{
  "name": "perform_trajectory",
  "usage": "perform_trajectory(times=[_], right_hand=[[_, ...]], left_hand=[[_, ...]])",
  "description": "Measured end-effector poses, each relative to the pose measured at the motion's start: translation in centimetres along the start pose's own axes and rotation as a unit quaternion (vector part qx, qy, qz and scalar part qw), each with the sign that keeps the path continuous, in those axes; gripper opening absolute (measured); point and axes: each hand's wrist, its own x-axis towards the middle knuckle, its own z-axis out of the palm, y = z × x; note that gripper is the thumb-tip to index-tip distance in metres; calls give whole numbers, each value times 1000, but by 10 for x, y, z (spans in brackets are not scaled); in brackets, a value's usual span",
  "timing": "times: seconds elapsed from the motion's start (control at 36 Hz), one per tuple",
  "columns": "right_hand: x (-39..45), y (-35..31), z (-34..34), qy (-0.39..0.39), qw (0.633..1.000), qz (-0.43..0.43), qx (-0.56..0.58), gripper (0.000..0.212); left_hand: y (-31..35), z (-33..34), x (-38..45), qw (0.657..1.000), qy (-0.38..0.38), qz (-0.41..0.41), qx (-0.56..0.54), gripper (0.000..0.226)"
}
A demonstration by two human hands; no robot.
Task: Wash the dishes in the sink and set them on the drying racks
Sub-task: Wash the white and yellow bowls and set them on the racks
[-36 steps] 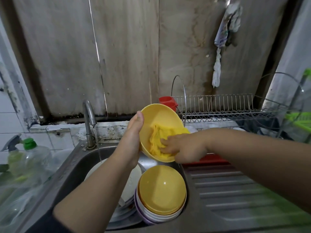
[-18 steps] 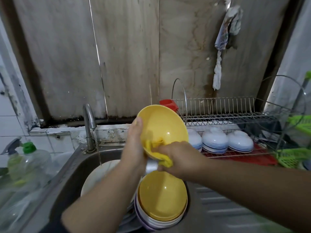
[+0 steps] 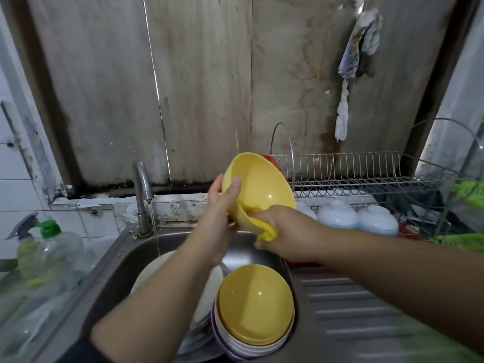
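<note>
Yellow bowl (image 3: 259,191) held tilted above sink (image 3: 123,260); rim gripped by left hand (image 3: 222,205), thumb over edge. Yellow cloth (image 3: 265,231) clutched in right hand (image 3: 285,233), pressed against bowl's lower rim. Stacked bowls (image 3: 255,310) in sink. White bowls (image 3: 353,217) upturned on rack (image 3: 366,179). Tap (image 3: 141,189) running.

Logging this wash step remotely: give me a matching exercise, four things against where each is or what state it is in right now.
Things:
1. held yellow bowl
2. yellow cloth
3. tap
4. white bowls

States:
a. running a thin stream
b. upside down on the lower rack
c. bunched in the right hand
d. tilted above the sink, gripped at its rim by the left hand

Pairs: 1-d, 2-c, 3-a, 4-b
</note>
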Motion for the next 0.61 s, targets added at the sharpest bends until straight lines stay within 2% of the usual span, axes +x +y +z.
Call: perform_trajectory(times=[0.03,0.06,0.08,0.14,0.17,0.19,0.22,0.25,0.28,0.31,0.33,0.36,0.42,0.47,0.5,0.53,0.56,0.58,0.61], right_hand=[[-1,8,-6,-13,990,-47,-135,43],[-2,17,-13,-16,960,-104,-259,49],[-3,22,-19,-16,936,-147,-320,54],[-4,11,-22,-49,930,-119,-343,54],[-3,2,-17,-57,946,-75,-312,52],[0,-7,-11,-33,973,-26,-229,48],[2,-18,-5,4,995,14,-99,41],[5,-20,2,33,998,34,28,31],[7,-21,4,47,992,48,108,23],[8,-15,4,38,992,51,106,22],[6,-9,1,14,998,37,48,29],[3,-2,-3,-4,998,-1,-64,38],[-1,12,-13,-42,960,-95,-259,53],[-4,9,-18,-77,940,-105,-316,55],[-3,4,-15,-70,947,-87,-302,53],[-1,-1,-8,-40,969,-58,-236,50],[1,-11,-1,9,993,-21,-120,45],[3,-18,6,50,998,14,19,37],[6,-22,8,73,989,39,119,29]], left_hand=[[7,-9,5,1000,-4,-14,14,80],[14,-17,10,999,-1,-30,22,76],[18,-21,14,999,10,-43,21,70],[17,-18,15,997,57,-54,20,53],[12,-12,13,996,80,-39,18,49],[4,-5,12,995,96,-13,15,50],[-3,4,8,994,102,14,22,53],[-10,8,5,995,92,33,29,58],[-13,12,0,997,68,34,21,66],[-11,11,-2,999,42,24,6,72],[-6,4,-2,1000,11,7,-4,75],[1,-4,0,1000,-15,-12,-16,75],[14,-22,6,998,-28,-48,-15,67],[16,-27,11,997,11,-71,3,55],[14,-22,11,997,40,-65,7,53],[8,-14,10,997,59,-43,9,54],[2,-3,7,997,72,-13,20,57],[-4,6,2,996,80,16,36,64],[-8,13,-3,995,80,31,43,75]])
